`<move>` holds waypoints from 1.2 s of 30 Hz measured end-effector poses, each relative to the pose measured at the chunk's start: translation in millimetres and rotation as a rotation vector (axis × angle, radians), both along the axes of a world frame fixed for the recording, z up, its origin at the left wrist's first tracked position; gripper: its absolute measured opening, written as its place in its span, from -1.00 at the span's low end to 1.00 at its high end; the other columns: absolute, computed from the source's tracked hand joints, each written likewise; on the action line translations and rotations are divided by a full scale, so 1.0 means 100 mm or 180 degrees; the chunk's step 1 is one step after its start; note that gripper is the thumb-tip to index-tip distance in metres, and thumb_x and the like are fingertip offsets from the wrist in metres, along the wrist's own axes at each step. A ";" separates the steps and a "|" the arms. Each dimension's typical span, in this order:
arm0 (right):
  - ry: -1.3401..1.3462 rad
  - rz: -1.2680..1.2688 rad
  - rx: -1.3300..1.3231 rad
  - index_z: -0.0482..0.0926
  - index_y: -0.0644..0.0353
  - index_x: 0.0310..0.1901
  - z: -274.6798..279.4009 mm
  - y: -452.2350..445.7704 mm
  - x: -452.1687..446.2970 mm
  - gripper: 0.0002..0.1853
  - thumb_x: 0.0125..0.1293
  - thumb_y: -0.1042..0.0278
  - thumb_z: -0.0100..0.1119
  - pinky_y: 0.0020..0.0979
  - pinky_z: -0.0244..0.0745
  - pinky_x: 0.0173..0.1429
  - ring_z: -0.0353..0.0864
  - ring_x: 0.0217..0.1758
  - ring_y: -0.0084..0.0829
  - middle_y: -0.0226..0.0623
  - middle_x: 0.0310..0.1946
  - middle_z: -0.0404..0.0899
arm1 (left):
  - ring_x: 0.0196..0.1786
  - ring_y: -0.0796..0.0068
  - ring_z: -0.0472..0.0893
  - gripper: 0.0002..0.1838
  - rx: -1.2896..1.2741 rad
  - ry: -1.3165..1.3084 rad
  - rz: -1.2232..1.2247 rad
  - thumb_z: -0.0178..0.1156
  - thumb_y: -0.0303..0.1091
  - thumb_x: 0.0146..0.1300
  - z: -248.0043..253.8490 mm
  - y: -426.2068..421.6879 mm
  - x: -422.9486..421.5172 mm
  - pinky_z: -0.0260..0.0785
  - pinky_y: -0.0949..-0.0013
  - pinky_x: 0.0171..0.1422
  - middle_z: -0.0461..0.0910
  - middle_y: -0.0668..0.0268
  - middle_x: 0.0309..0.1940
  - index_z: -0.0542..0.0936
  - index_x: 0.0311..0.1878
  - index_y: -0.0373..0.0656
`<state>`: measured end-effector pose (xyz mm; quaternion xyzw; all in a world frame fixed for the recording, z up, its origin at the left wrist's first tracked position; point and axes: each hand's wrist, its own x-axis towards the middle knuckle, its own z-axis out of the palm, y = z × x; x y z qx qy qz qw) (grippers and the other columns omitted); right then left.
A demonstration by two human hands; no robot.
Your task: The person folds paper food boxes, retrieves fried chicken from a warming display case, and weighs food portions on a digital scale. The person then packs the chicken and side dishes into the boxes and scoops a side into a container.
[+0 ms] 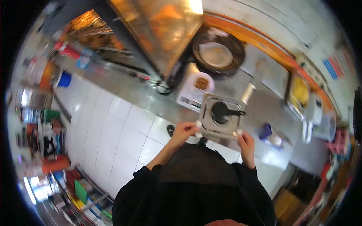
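Observation:
In the head view, my left hand (187,130) pinches the near left corner of a square metal tray (220,132), with a bit of white material at the fingertips. My right hand (247,146) grips the near right corner, where another white bit shows. Inside the tray lies a black round utensil with a short handle (222,112); its exact kind is blurred. Just beyond the tray's left side stands a white kitchen scale (188,98), bearing a small dish of brown food (201,83). A pale-handled tool (249,92) lies by the tray's far right corner.
A large dark wok (235,62) with a pale bowl (215,55) in it sits at the back. A glass-sided lit cabinet (160,28) rises at the left. A tray of yellow food (299,92), a clear container (325,127) and a dark blue item (265,130) are rightward.

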<state>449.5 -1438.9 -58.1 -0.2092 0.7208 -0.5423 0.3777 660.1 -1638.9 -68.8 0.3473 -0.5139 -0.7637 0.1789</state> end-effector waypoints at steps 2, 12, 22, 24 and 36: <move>-0.0027 0.0069 0.0038 0.54 0.23 -0.32 0.11 -0.06 0.09 -0.88 0.29 0.38 0.08 -0.63 0.00 -0.49 0.13 -0.55 -0.77 -0.62 -0.58 0.30 | -0.48 0.78 0.42 -0.82 0.0010 0.0037 -0.0058 0.29 -0.33 0.17 0.13 -0.04 0.23 0.32 0.59 -0.36 0.47 0.51 -0.56 0.59 -0.41 -0.26; -0.0964 0.1018 -0.0669 0.53 0.31 -0.11 0.75 -1.54 1.27 -0.84 0.33 0.46 0.08 -0.66 0.29 -0.26 0.38 -0.38 -0.74 -0.54 -0.42 0.49 | -0.44 0.70 0.51 -0.89 -0.0282 0.0057 0.1536 0.28 -0.48 0.15 0.81 -0.56 1.77 0.31 0.60 -0.36 0.60 0.38 -0.47 0.65 -0.29 -0.31; -0.0741 0.1130 -0.1200 0.56 0.27 -0.20 1.07 -3.71 2.44 -0.86 0.32 0.39 0.11 -0.67 0.11 -0.46 0.27 -0.52 -0.79 -0.59 -0.52 0.43 | -0.48 0.69 0.44 -0.84 -0.1006 -0.0058 0.1761 0.19 -0.38 0.19 1.36 -2.60 2.92 0.25 0.57 -0.39 0.56 0.41 -0.50 0.63 -0.31 -0.30; -0.0711 0.0939 -0.1409 0.56 0.27 -0.21 1.21 -4.08 2.55 -0.86 0.31 0.38 0.12 -0.67 0.12 -0.47 0.27 -0.54 -0.77 -0.58 -0.52 0.43 | -0.42 0.69 0.46 -0.81 -0.1115 -0.0064 0.1620 0.19 -0.36 0.20 1.37 -3.10 3.02 0.27 0.55 -0.35 0.58 0.39 -0.43 0.63 -0.24 -0.31; -0.0489 0.0514 -0.1759 0.55 0.32 -0.23 1.52 -5.32 2.44 -0.83 0.30 0.37 0.14 -0.68 0.10 -0.49 0.24 -0.53 -0.75 -0.52 -0.48 0.45 | -0.40 0.70 0.50 -0.79 -0.0762 0.0808 0.0979 0.29 -0.29 0.17 1.55 -4.74 2.73 0.38 0.58 -0.29 0.60 0.44 -0.39 0.64 -0.21 -0.22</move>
